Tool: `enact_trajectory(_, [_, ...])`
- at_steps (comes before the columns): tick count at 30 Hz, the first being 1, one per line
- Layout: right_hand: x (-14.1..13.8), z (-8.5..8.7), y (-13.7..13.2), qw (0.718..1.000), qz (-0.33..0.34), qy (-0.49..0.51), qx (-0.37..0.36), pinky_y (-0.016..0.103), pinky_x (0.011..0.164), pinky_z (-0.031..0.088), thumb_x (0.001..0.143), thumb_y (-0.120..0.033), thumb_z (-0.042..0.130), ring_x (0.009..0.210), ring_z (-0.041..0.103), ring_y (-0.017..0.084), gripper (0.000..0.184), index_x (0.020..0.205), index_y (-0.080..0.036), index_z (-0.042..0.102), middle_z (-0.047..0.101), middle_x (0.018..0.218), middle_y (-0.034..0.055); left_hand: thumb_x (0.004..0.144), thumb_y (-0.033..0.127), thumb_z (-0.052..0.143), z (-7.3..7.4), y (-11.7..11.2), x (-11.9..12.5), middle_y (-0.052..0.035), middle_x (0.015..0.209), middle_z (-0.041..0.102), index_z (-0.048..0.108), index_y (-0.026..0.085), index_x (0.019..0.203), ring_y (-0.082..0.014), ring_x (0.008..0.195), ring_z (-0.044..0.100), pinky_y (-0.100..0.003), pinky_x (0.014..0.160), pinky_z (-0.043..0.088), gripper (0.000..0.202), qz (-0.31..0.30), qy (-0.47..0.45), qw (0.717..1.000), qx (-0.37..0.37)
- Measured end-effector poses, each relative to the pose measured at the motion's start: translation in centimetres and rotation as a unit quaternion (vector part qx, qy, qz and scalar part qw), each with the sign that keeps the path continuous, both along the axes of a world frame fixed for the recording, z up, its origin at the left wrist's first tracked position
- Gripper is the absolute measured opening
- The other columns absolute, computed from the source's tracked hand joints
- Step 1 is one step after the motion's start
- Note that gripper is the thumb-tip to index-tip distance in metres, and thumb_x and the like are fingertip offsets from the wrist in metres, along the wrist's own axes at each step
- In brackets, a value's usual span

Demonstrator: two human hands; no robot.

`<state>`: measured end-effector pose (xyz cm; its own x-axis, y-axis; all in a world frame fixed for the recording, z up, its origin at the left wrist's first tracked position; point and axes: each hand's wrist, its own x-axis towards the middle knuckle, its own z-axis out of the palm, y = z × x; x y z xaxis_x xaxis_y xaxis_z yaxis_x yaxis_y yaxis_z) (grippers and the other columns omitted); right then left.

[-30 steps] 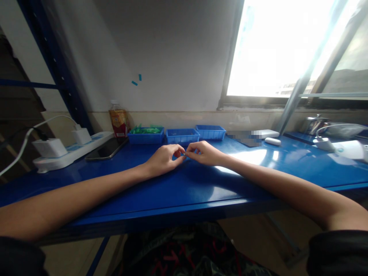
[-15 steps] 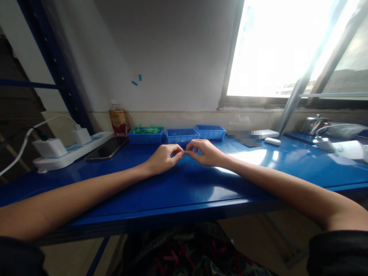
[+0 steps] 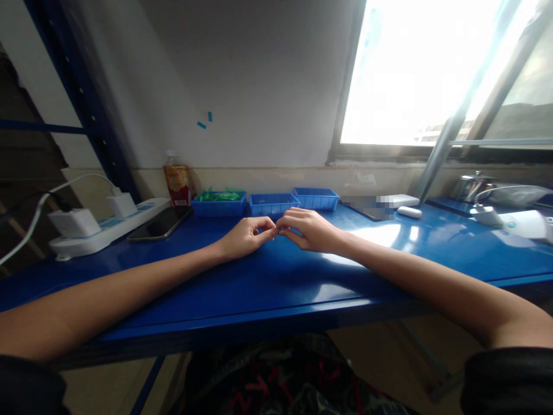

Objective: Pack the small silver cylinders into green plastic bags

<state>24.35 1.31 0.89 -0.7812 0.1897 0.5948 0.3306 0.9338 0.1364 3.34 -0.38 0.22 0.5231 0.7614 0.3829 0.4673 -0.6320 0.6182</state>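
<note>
While both your forearms reached in over the glossy blue table (image 3: 276,291), your bare left hand (image 3: 242,237) and bare right hand (image 3: 314,231) met fingertip to fingertip near its middle. Your left thumb and forefinger were closed to a pinch at their tips, with a small gap behind them, on a tiny object (image 3: 277,231) too small and too covered to identify. It lay right where the two hands met. Your right fingers were bent, the thumb tip close to the forefinger; you could not tell whether they gripped it too.

Just beyond your hands stood three rectangular blue plastic bins: a left bin (image 3: 219,209) heaped with bright green pieces (image 3: 221,196), a middle bin (image 3: 268,206), and a right bin (image 3: 317,203) set slightly farther back. Beside the left bin stood an upright clear bottle with a yellow-and-red label (image 3: 178,183), and nearer you lay a flat black phone (image 3: 159,223) next to a long white power strip (image 3: 116,227). Off to your right lay a rounded white case (image 3: 409,212).
</note>
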Motion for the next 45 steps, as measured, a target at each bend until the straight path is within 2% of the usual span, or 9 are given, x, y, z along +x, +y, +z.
enact_trajectory(7, [0.0, 0.0, -0.2, 1.000, 0.017, 0.011, -0.016, 0.027, 0.073, 0.043, 0.090, -0.019, 0.050, 0.075, 0.056, 0.015, 0.013, 0.096, -0.018, 0.062, 0.064, 0.082, 0.0041, 0.085, 0.043, 0.054, -0.1, 0.0, -0.3, -0.0008, 0.077, 0.065, 0.067, 0.015, 0.084, -0.0130, 0.068, 0.054, -0.023, 0.062, 0.039, 0.031, -0.006, 0.019, 0.999, 0.048])
enact_trajectory(11, [-0.4, -0.4, -0.2, 0.998, -0.016, 0.060, -0.015, 0.027, 0.072, 0.043, 0.088, -0.021, 0.054, 0.074, 0.057, 0.016, 0.009, 0.091, -0.017, 0.062, 0.065, 0.079, 0.0037, 0.086, 0.043, 0.052, -0.1, -0.2, 0.0, -0.0016, 0.078, 0.067, 0.068, 0.015, 0.086, -0.0127, 0.064, 0.053, -0.023, 0.057, 0.038, 0.033, 0.029, 0.008, 0.997, 0.070])
enact_trajectory(17, [-0.9, -0.8, -0.2, 0.991, -0.061, 0.119, -0.017, 0.028, 0.073, 0.041, 0.086, -0.022, 0.058, 0.073, 0.058, 0.015, 0.005, 0.087, -0.018, 0.061, 0.064, 0.077, 0.0024, 0.088, 0.044, 0.051, -0.1, -0.4, 0.1, -0.0022, 0.081, 0.071, 0.070, 0.016, 0.089, -0.0145, 0.067, 0.058, -0.024, 0.061, 0.041, 0.033, 0.068, -0.009, 0.993, 0.097])
enact_trajectory(23, [-1.3, -1.0, -0.2, 0.983, -0.037, 0.161, -0.078, 0.026, 0.071, 0.044, 0.086, -0.021, 0.057, 0.073, 0.058, 0.014, 0.005, 0.086, -0.018, 0.062, 0.064, 0.077, 0.0021, 0.086, 0.043, 0.055, 0.0, -0.4, -0.1, -0.0019, 0.081, 0.071, 0.073, 0.019, 0.085, -0.0148, 0.070, 0.059, -0.024, 0.064, 0.042, 0.030, 0.092, -0.018, 0.986, 0.135])
enact_trajectory(27, [-1.5, -1.2, -0.2, 0.978, -0.021, 0.182, -0.095, 0.025, 0.070, 0.044, 0.086, -0.021, 0.058, 0.073, 0.059, 0.014, 0.006, 0.085, -0.018, 0.063, 0.065, 0.077, 0.0020, 0.085, 0.044, 0.056, -0.1, -0.3, -0.2, -0.0023, 0.081, 0.071, 0.072, 0.018, 0.084, -0.0156, 0.072, 0.059, -0.025, 0.065, 0.043, 0.030, 0.090, -0.023, 0.987, 0.131])
enact_trajectory(35, [-1.5, -1.3, -0.1, 0.979, -0.017, 0.177, -0.096, 0.024, 0.070, 0.043, 0.086, -0.021, 0.057, 0.071, 0.059, 0.013, 0.007, 0.085, -0.018, 0.064, 0.065, 0.075, 0.0014, 0.084, 0.043, 0.057, -0.2, -0.2, -0.4, -0.0030, 0.079, 0.071, 0.070, 0.017, 0.083, -0.0174, 0.076, 0.062, -0.025, 0.064, 0.042, 0.029, 0.069, -0.027, 0.992, 0.102])
enact_trajectory(40, [-1.6, -1.8, 0.1, 0.983, -0.017, 0.147, -0.110, 0.023, 0.066, 0.041, 0.082, -0.015, 0.055, 0.069, 0.057, 0.013, 0.008, 0.082, -0.017, 0.063, 0.063, 0.074, 0.0014, 0.083, 0.040, 0.057, 0.2, -1.6, 0.7, -0.0034, 0.076, 0.067, 0.069, 0.017, 0.078, -0.0173, 0.076, 0.059, -0.026, 0.068, 0.045, 0.026, 0.055, -0.036, 0.989, 0.130])
enact_trajectory(43, [-1.6, -2.0, 0.4, 0.987, -0.051, 0.111, -0.106, 0.023, 0.065, 0.040, 0.073, -0.008, 0.055, 0.069, 0.056, 0.014, 0.013, 0.081, -0.017, 0.061, 0.062, 0.076, 0.0013, 0.083, 0.036, 0.057, 0.3, -2.1, 1.5, -0.0042, 0.081, 0.067, 0.069, 0.018, 0.079, -0.0197, 0.085, 0.059, -0.029, 0.076, 0.045, 0.022, 0.062, 0.015, 0.983, 0.171])
enact_trajectory(45, [-1.6, -2.0, 0.5, 0.984, -0.110, 0.087, -0.109, 0.024, 0.065, 0.040, 0.073, -0.009, 0.054, 0.072, 0.057, 0.015, 0.013, 0.081, -0.018, 0.061, 0.063, 0.079, 0.0021, 0.084, 0.035, 0.054, 0.1, -1.7, 1.5, -0.0037, 0.081, 0.067, 0.067, 0.018, 0.082, -0.0192, 0.080, 0.060, -0.029, 0.074, 0.046, 0.022, 0.078, 0.057, 0.985, 0.142])
